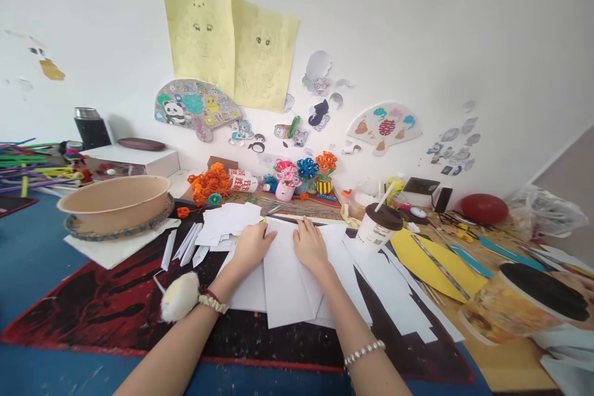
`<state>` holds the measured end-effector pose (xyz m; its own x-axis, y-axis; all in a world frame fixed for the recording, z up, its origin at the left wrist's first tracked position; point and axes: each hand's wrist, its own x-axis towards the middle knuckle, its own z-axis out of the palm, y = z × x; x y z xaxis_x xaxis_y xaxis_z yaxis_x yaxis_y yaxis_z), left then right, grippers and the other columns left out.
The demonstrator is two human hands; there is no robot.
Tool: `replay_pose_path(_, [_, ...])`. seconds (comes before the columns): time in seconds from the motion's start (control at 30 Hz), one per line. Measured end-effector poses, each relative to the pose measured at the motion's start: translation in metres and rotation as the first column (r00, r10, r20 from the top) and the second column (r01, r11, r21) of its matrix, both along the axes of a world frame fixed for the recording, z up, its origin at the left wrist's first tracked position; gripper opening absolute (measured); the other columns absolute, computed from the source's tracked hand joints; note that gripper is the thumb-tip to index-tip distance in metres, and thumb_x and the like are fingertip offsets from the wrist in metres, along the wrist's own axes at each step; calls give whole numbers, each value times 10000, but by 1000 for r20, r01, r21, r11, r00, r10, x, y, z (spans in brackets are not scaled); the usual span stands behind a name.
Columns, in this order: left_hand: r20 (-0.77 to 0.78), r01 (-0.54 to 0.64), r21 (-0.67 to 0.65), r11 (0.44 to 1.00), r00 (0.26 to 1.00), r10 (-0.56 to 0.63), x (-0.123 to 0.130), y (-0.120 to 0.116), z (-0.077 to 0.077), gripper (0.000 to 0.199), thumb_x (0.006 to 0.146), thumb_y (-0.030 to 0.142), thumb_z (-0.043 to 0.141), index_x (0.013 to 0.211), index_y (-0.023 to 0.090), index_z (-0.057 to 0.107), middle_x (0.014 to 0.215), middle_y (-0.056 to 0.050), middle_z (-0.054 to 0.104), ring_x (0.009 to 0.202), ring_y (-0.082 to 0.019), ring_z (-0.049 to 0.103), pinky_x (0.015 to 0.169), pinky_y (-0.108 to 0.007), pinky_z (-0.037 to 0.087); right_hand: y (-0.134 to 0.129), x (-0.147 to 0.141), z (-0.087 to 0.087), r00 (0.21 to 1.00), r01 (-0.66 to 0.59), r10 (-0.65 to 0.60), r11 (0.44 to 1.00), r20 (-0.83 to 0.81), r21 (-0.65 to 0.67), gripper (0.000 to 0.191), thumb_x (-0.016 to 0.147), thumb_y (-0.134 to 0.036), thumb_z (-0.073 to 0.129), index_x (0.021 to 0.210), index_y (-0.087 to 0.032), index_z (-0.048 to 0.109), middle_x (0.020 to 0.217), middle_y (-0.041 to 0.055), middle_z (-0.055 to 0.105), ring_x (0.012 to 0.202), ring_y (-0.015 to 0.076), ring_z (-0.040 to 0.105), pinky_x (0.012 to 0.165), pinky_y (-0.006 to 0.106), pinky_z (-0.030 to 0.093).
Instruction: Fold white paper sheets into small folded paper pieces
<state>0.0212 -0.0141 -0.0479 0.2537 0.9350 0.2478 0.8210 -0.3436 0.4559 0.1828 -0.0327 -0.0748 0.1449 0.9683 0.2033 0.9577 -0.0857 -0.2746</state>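
Observation:
My left hand (253, 246) rests on the left edge of a white paper sheet (284, 284), its fingers curled. A small piece of a thin yellow object (264, 220) peeks out by its fingertips; the rest is hidden. My right hand (310, 246) lies flat on the same sheet, fingers stretched out and holding nothing. More white sheets (394, 288) spread out to the right. Beyond my left hand is a pile of cut paper pieces (227, 221), with narrow folded strips (188, 244) beside it.
A dark red and black mat (111, 297) lies under the papers. At left stands a beige basin (116, 198); at right are a lidded cup with a straw (378, 229), yellow card (431, 263) and a patterned tub (515, 303). Pipe-cleaner flowers (211, 184) line the back.

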Motion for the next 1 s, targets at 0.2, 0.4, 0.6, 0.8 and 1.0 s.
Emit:
replay_pose_path(0.2, [-90, -44, -57, 997, 995, 39, -3, -2, 1, 256, 831, 317, 461, 684, 167, 606, 712, -78, 658, 724, -196, 593, 619, -263, 329, 5, 2, -4, 1000, 22, -23, 996, -10, -81, 495, 939, -289, 248, 1413, -161, 308, 1508, 58, 208, 1381, 199, 164, 1097, 379, 115])
replay_pose_path(0.4, [-113, -65, -80, 995, 992, 56, -2, -2, 2, 266, 812, 325, 462, 692, 164, 636, 736, -102, 675, 766, -229, 616, 628, -277, 350, 7, 0, -3, 999, 50, -50, 992, 3, -113, 500, 937, -287, 230, 1421, -177, 293, 1508, 42, 210, 1381, 189, 162, 1097, 378, 112])
replay_pose_path(0.6, [-97, -63, -85, 994, 994, 54, -4, -3, 4, 264, 797, 307, 461, 642, 166, 621, 678, -95, 661, 729, -223, 614, 602, -273, 339, 7, -1, -4, 998, 58, -57, 992, 11, -110, 499, 935, -284, 230, 1414, -169, 310, 1500, 47, 237, 1374, 194, 188, 1094, 375, 129])
replay_pose_path(0.8, [-65, -26, -106, 994, 998, 19, -7, -6, 7, 308, 814, 332, 446, 584, 175, 577, 638, -70, 652, 686, -193, 601, 600, -260, 338, 8, 0, -5, 998, 55, -56, 994, -11, -95, 498, 929, -281, 254, 1412, -177, 316, 1496, 43, 250, 1373, 200, 189, 1097, 385, 121])
replay_pose_path(1.0, [-38, 41, -213, 976, 998, -50, -13, -10, 13, 397, 801, 437, 452, 496, 190, 514, 539, -36, 636, 603, -166, 591, 577, -242, 363, 3, 9, -2, 997, 64, -67, 995, -49, -70, 476, 920, -245, 271, 1385, -212, 369, 1500, 34, 244, 1343, 167, 268, 1081, 316, 182])
